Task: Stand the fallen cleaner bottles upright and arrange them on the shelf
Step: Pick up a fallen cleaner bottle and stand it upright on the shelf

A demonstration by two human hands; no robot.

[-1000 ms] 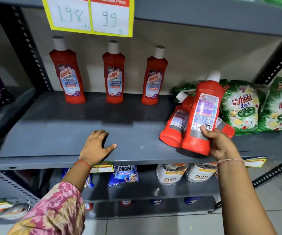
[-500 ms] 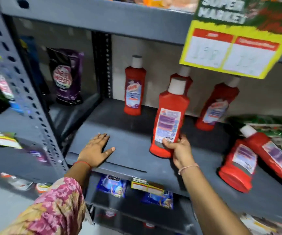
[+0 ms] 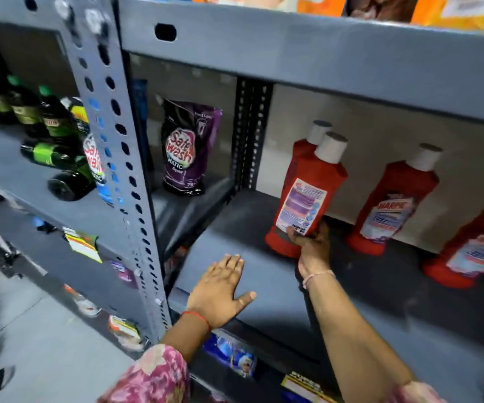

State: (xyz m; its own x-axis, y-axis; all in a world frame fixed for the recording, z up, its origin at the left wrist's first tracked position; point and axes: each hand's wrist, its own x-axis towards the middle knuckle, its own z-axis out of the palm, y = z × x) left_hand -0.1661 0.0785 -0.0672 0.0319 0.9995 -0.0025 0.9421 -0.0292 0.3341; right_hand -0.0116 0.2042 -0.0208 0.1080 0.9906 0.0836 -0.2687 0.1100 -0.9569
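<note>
My right hand grips the lower part of a red cleaner bottle with a white cap, held nearly upright at the left end of the grey shelf, back label toward me. Directly behind it stands another red bottle, mostly hidden. Two more red bottles stand further right along the back. My left hand lies flat, palm down, on the shelf's front edge, holding nothing.
A perforated grey upright stands just left of the shelf. A purple detergent pouch sits in the neighbouring bay, dark green bottles further left. The shelf above hangs low over the bottles. Packets fill the shelf below.
My right hand has carried the bottle leftward and back, from the middle of the shelf to in front of the leftmost standing bottle. The view swung left. My left hand stayed put.
</note>
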